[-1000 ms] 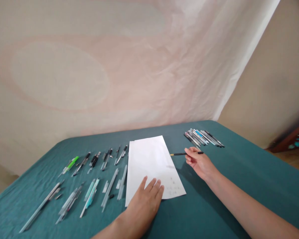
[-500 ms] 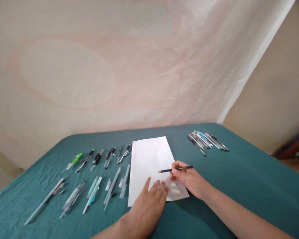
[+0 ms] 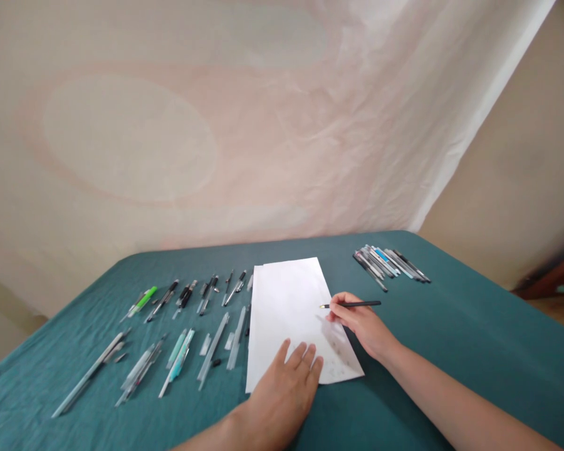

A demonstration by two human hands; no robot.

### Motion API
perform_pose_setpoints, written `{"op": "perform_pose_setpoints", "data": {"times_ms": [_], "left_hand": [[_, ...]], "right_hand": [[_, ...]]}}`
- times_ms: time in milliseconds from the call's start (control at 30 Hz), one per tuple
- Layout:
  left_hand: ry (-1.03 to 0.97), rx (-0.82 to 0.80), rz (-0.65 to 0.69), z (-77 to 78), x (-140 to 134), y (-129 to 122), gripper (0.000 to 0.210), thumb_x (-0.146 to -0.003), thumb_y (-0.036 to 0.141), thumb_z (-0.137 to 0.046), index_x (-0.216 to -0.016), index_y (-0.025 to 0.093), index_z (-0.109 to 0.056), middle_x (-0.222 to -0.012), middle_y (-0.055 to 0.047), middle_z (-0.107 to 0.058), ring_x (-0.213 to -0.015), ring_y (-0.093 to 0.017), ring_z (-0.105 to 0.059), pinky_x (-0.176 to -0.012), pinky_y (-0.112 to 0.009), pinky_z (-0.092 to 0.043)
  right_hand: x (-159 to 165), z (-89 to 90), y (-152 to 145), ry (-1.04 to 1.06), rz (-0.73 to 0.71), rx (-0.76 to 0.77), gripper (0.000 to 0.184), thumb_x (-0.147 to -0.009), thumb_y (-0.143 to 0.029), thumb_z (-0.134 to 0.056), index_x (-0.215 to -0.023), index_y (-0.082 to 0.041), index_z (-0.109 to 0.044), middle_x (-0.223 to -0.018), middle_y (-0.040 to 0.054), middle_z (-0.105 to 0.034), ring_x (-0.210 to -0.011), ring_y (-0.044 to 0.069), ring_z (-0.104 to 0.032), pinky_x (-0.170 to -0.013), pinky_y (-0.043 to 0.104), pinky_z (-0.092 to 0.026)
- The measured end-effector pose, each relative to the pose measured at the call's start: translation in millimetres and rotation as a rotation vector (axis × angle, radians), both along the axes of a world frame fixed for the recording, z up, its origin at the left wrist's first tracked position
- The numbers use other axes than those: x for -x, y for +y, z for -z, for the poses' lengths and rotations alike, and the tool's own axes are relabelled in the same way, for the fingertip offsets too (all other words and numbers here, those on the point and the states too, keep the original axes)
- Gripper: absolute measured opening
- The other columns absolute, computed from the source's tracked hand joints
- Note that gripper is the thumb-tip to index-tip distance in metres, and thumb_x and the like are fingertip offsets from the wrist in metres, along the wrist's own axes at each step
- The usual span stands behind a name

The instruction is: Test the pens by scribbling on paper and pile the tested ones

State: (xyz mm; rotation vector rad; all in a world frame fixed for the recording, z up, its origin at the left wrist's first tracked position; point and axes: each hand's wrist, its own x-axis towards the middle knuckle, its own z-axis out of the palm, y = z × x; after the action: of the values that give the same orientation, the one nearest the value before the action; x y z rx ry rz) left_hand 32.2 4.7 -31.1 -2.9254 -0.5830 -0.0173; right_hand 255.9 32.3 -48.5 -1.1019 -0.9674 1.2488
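My right hand (image 3: pixel 360 322) pinches a slim black pen (image 3: pixel 364 304) between thumb and fingers, over the right side of a white paper sheet (image 3: pixel 286 300). The pen lies nearly level, its gold-coloured tip pointing left and seemingly just above the sheet. Faint small marks show near the paper's lower right corner. My left hand (image 3: pixel 286 391) rests flat on the lower part of the sheet, fingers spread, holding nothing.
Left of the paper, disassembled pens lie in two rows, among them a green pen (image 3: pixel 144 300), a turquoise pen (image 3: pixel 178 363) and a clear pen barrel (image 3: pixel 214 351). A bundle of pens (image 3: pixel 390 263) lies at the back right. A dark green cloth (image 3: pixel 451 351) covers the table.
My right hand has moved up and right with the pen, away from the lower marks. The paper has shifted slightly right, and my left hand stays flat on it.
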Motion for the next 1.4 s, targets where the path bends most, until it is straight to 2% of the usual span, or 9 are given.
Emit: {"op": "perform_pose_setpoints", "data": {"times_ms": [100,200,333,433,667,833,1000,1200,1400], "left_hand": [[0.014,-0.004,0.0,-1.3,0,0,0.049,-0.088,0.019,-0.034,-0.136,0.012,-0.037,-0.139,-0.015,-0.042,-0.125,-0.026,-0.042,-0.104,-0.045,-0.024],[0.022,-0.013,0.006,-0.5,0,0,0.047,-0.09,0.02,-0.031,-0.136,0.011,-0.038,-0.138,-0.015,-0.043,-0.125,-0.026,-0.042,-0.103,-0.045,-0.025],[0.006,-0.044,0.015,2.5,0,0,0.046,-0.093,0.024,-0.028,-0.136,0.012,-0.037,-0.139,-0.014,-0.042,-0.125,-0.025,-0.042,-0.104,-0.044,-0.025],[0.015,-0.049,0.019,2.1,1,0,0.045,-0.094,0.024,-0.027,-0.136,0.011,-0.037,-0.14,-0.013,-0.041,-0.125,-0.025,-0.042,-0.103,-0.043,-0.026],[-0.009,-0.075,0.033,4.2,1,1,0.044,-0.094,0.024,-0.027,-0.134,0.012,-0.039,-0.137,-0.013,-0.045,-0.123,-0.025,-0.044,-0.102,-0.043,-0.027],[-0.023,-0.084,0.035,6.5,1,2,0.043,-0.094,0.024,-0.028,-0.134,0.012,-0.04,-0.136,-0.013,-0.046,-0.122,-0.026,-0.045,-0.1,-0.043,-0.028],[-0.012,-0.062,0.046,1.4,1,2,0.044,-0.093,0.024,-0.03,-0.134,0.011,-0.039,-0.137,-0.013,-0.045,-0.122,-0.025,-0.044,-0.101,-0.042,-0.029],[-0.027,-0.07,0.033,1.0,1,2,0.043,-0.093,0.023,-0.032,-0.133,0.012,-0.041,-0.136,-0.012,-0.046,-0.121,-0.025,-0.046,-0.1,-0.041,-0.03],[-0.038,-0.086,0.038,0.6,0,2,0.042,-0.092,0.023,-0.032,-0.132,0.012,-0.043,-0.134,-0.012,-0.049,-0.119,-0.025,-0.047,-0.099,-0.04,-0.03]], "right_hand": [[-8,2.7,3,-0.043,0.046,-0.024,0.025,-0.073,-0.037,-0.07,-0.073,-0.02,-0.053,-0.06,-0.0047,-0.053,-0.058,0.011,-0.053,-0.075,0.032,-0.047],[-8,-1.4,-1,-0.115,0.016,-0.075,0.02,-0.078,-0.037,-0.064,-0.079,-0.02,-0.052,-0.056,-0.0056,-0.051,-0.057,0.012,-0.053,-0.074,0.033,-0.048],[2,-8.9,-10,-0.311,-0.123,-0.152,0.018,-0.085,-0.037,-0.054,-0.09,-0.02,-0.053,-0.062,-0.0031,-0.056,-0.064,0.015,-0.058,-0.071,0.031,-0.047],[8,-7.9,-11,-0.395,-0.184,-0.174,0.019,-0.086,-0.038,-0.052,-0.091,-0.019,-0.055,-0.072,-0.0005,-0.058,-0.069,0.014,-0.058,-0.07,0.029,-0.046],[-1,2.5,-3,-0.322,-0.147,-0.056,0.024,-0.085,-0.042,-0.052,-0.086,-0.018,-0.054,-0.08,0.0017,-0.061,-0.07,0.015,-0.06,-0.069,0.03,-0.049],[-10,6.4,-6,-0.361,-0.237,-0.055,0.023,-0.086,-0.04,-0.053,-0.087,-0.018,-0.053,-0.079,0.0024,-0.064,-0.068,0.015,-0.061,-0.067,0.029,-0.049],[-13,5.2,-8,-0.412,-0.203,-0.037,0.025,-0.087,-0.04,-0.051,-0.097,-0.018,-0.051,-0.081,0.003,-0.065,-0.061,0.012,-0.059,-0.061,0.027,-0.047],[-14,2.1,-8,-0.526,-0.14,-0.059,0.021,-0.087,-0.038,-0.05,-0.087,-0.018,-0.054,-0.064,-0.0026,-0.056,-0.048,0.008,-0.046,-0.046,0.021,-0.037],[-5,-5.8,-14,-0.549,-0.093,-0.119,0.015,-0.085,-0.033,-0.054,-0.083,-0.018,-0.055,-0.066,-0.0022,-0.054,-0.059,0.01,-0.05,-0.052,0.021,-0.039]]}}
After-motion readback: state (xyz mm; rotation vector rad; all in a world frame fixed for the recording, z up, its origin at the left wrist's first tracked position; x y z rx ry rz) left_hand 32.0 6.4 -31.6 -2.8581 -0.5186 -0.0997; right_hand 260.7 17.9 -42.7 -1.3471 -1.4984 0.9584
